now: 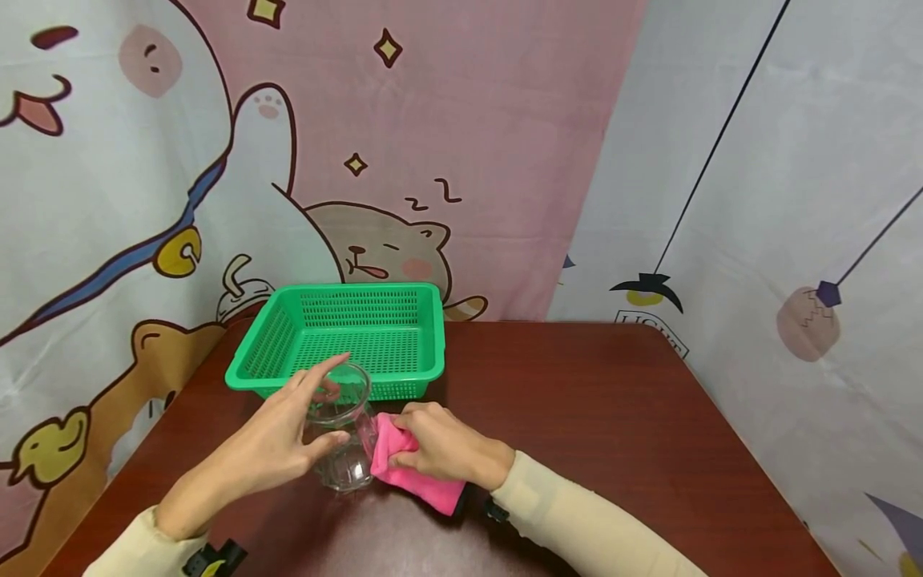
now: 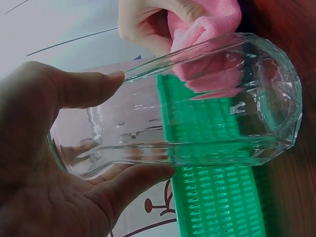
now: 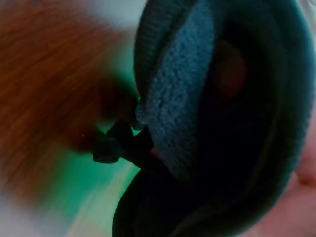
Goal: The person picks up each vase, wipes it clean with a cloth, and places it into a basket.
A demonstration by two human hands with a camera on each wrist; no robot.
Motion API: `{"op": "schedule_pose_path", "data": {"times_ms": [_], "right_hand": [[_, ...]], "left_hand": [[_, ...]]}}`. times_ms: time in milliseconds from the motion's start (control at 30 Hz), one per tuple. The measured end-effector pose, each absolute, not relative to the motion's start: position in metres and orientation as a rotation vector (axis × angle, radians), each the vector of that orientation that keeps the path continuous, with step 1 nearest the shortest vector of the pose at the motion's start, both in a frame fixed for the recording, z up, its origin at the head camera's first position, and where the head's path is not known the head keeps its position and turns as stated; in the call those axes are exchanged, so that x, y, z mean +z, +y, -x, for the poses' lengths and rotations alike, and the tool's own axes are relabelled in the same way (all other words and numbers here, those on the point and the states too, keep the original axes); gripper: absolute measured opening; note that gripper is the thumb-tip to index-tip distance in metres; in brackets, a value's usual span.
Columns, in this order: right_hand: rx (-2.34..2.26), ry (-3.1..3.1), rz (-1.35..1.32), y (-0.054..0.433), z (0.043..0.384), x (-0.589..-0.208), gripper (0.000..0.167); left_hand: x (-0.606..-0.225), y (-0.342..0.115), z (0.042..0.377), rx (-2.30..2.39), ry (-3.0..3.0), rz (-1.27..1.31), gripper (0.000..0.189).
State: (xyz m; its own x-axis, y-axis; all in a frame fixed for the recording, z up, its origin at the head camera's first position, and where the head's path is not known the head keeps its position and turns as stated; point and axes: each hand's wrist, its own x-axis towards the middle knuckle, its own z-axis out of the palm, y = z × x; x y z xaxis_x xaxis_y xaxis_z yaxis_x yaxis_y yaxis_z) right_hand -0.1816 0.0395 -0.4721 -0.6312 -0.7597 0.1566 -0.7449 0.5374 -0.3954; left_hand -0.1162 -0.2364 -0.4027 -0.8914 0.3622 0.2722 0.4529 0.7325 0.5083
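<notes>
A dark reddish-brown counter (image 1: 577,417) fills the lower part of the head view, its wood grain showing and a pale sheen at the bottom centre. Behind it hangs fabric (image 1: 505,120), pink across the upper middle with yellow stars and a sleeping cartoon animal, paler at the left and right; a large white cartoon animal with a bell fills the upper left, and thin dark lines slant down the right side.

Left of centre, a green basket (image 1: 407,389) stands at the counter's back edge. Just in front of it is a clear glass jar (image 1: 346,465), lower left of centre; the left hand (image 1: 281,445) has its grip round the jar's upper part. The right hand (image 1: 443,445), at lower centre, pinches a pink cloth (image 1: 425,485) against the jar's side. The right wrist view is dark and blurred.
</notes>
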Motion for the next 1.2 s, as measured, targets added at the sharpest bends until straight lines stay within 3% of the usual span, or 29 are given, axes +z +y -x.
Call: {"op": "schedule_pose_path", "data": {"times_ms": [167,400,733,1200], "right_hand": [[-0.78,2.721,1.352,0.039,0.182,-0.469,0.043],[-0.909,2.753,1.433,0.038,0.181,-0.453,0.05],[-1.135,2.713,1.553,0.034,0.181,-0.438,0.039],[-1.42,2.714,1.453,0.034,0.179,-0.442,0.042]], "left_hand": [[-0.403,-0.237,0.116,-0.869,-2.784,0.657,0.105],[-0.403,-0.237,0.116,-0.859,-2.777,0.66,0.105],[-0.402,-0.238,0.117,-0.85,-2.774,0.678,0.106],[-0.403,-0.237,0.116,-0.855,-2.776,0.671,0.106]]}}
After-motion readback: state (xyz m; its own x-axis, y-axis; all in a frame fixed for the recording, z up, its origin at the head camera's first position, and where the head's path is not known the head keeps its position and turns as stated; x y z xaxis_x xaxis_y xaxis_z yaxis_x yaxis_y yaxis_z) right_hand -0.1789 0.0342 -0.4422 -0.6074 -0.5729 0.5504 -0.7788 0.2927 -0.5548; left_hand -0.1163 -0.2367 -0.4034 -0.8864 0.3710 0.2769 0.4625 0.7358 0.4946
